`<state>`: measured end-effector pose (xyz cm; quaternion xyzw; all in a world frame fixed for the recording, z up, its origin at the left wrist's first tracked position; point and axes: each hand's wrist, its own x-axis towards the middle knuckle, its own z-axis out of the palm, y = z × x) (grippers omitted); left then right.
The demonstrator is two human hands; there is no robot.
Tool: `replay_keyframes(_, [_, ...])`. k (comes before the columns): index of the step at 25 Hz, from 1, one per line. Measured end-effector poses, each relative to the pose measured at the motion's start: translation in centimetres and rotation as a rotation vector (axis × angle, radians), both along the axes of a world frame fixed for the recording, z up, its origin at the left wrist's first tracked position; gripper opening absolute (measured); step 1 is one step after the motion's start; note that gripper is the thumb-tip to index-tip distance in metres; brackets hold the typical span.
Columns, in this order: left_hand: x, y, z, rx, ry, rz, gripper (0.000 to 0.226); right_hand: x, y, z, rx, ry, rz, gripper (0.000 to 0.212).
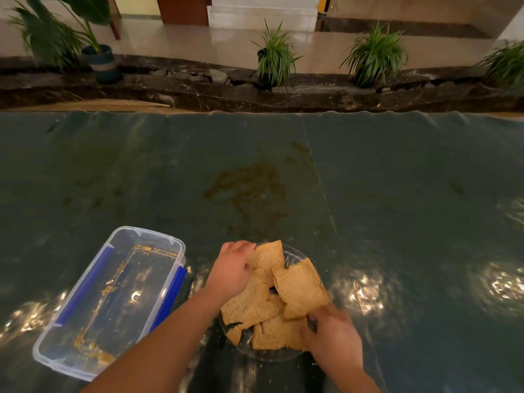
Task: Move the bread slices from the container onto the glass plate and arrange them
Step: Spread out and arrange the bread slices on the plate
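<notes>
The desk carries a container holding only crumbs. Beside it, the bread slices overlap on the glass plate, several overhanging its rim. The left hand pinches the far slice; the right hand pinches a near one. A hasty tug could tear the soft bread or tip an overhanging slice off.

Dark plastic-covered table, potted plants along black marble ledge, glossy floor beyond.
</notes>
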<state>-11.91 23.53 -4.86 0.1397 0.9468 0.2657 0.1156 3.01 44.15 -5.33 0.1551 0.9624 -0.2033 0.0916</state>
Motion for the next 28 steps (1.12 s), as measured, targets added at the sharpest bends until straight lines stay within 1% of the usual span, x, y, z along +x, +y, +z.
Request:
replay_keyframes(2, [-0.3, 0.6, 0.1, -0.029, -0.045, -0.040, 0.055, 0.1, -0.7, -0.5, 0.084, 0.025, 0.033, 0.023])
replay_keyframes(5, [-0.1, 0.7, -0.2, -0.027, -0.077, -0.049, 0.057, 0.1, -1.6, -1.2, 0.090, 0.110, -0.003, 0.022])
replay_keyframes(7, [0.0, 0.5, -0.2, 0.003, -0.087, -0.051, 0.057, 0.1, -1.9, -1.6, 0.068, 0.148, -0.046, 0.023])
replay_keyframes(9, [-0.1, 0.3, -0.1, 0.043, -0.104, -0.036, 0.056, 0.2, -2.0, -2.0, 0.029, 0.199, -0.081, 0.019])
replay_keyframes(12, [-0.2, 0.1, -0.1, 0.069, -0.115, -0.028, 0.056, 0.3, -2.1, -2.4, -0.022, 0.221, -0.095, 0.023])
replay_keyframes(15, [0.0, 0.2, 0.3, 0.101, -0.132, -0.008, 0.057, 0.1, -1.8, -2.3, -0.085, 0.222, -0.082, 0.018])
replay_keyframes(16, [0.2, 0.1, 0.4, 0.112, -0.119, 0.002, 0.057, 0.1, -1.6, -2.1, -0.115, 0.219, -0.089, 0.015])
replay_keyframes(18, [1.1, -0.6, 0.6, 0.130, -0.036, 0.083, 0.055, -0.1, -0.8, -1.6, -0.212, 0.212, -0.187, 0.010])
replay_keyframes(20, [2.7, -1.7, 0.8, 0.139, 0.031, 0.203, 0.051, -0.8, 0.4, -0.9, -0.233, 0.308, -0.276, 0.012])
replay_keyframes(21, [3.6, -2.3, 0.9, 0.121, 0.008, 0.217, 0.055, -1.3, 1.0, -0.7, -0.198, 0.352, -0.270, 0.012])
replay_keyframes(22, [4.6, -2.7, 0.8, 0.078, -0.045, 0.190, 0.065, -2.1, 1.4, -0.5, -0.159, 0.341, -0.236, 0.019])
replay_keyframes(24, [6.2, -3.5, 0.6, -0.081, -0.140, 0.069, 0.094, -3.8, 1.6, -0.3, -0.071, 0.193, -0.142, 0.041])
replay_keyframes(25, [6.7, -3.6, 0.6, -0.168, -0.148, 0.005, 0.104, -4.6, 1.6, -0.2, -0.008, 0.119, -0.107, 0.047])
replay_keyframes(26, [7.0, -3.6, 0.5, -0.239, -0.130, -0.049, 0.109, -5.1, 1.5, -0.2, 0.047, 0.064, -0.084, 0.049])
replay_keyframes(28, [7.1, -3.3, 0.1, -0.322, -0.071, -0.114, 0.107, -5.9, 1.5, -0.2, 0.073, -0.011, -0.071, 0.050])
